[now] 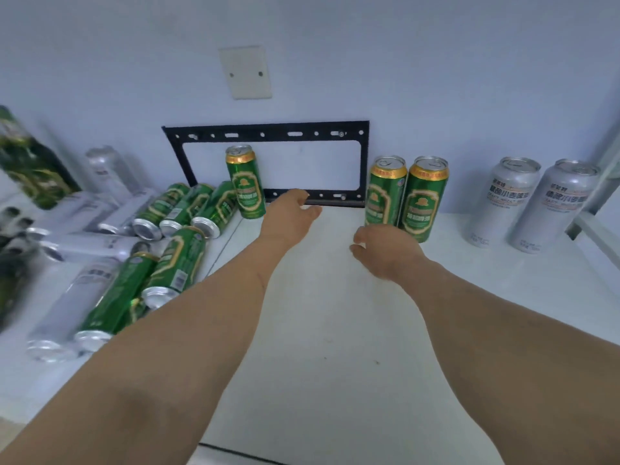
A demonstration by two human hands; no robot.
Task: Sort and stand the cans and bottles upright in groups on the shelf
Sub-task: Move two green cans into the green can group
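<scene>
White shelf [335, 297]: both hands, left [285, 219] and right [385, 250], hover released, grasping nothing. Lone upright green can [246, 181] at eleven o'clock could topple onto fallen cans [161, 256] if brushed.

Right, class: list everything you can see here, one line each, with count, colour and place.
Standing green cans: three; one at the bracket's left, a pair at its right.
Lying green cans: about six, piled left.
Standing silver cans: two far right; one, blurred, back left.
Lying silver cans: several, left; count unclear.
Green bottle: one, far left, blurred.
Bracket: one, black, on wall.
Wall plate: one, white, above.
Shelf: white.
Left hand: open, beside the single can.
Right hand: open, before the pair.
</scene>
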